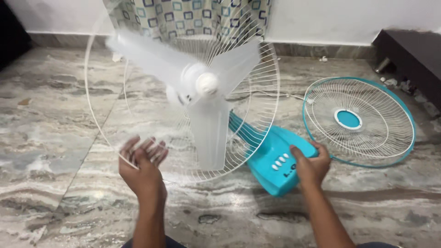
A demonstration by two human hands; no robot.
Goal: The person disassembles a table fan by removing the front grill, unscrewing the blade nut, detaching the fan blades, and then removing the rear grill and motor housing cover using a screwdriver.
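blades (209, 124): translucent white plastic | base (271, 167): glossy teal plastic | floor (50, 138): polished marble

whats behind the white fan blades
Behind the white fan blades sits the white wire rear guard, and through it show the marble floor and a patterned curtain. The hub covers the motor behind it.

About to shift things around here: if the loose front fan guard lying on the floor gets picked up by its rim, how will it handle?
The front fan guard is mostly thin white wire with open gaps, so probably light for its size. Its spokes look slender and may flex or bend if squeezed. Lying flat on the marble floor, it would likely slide rather than roll.
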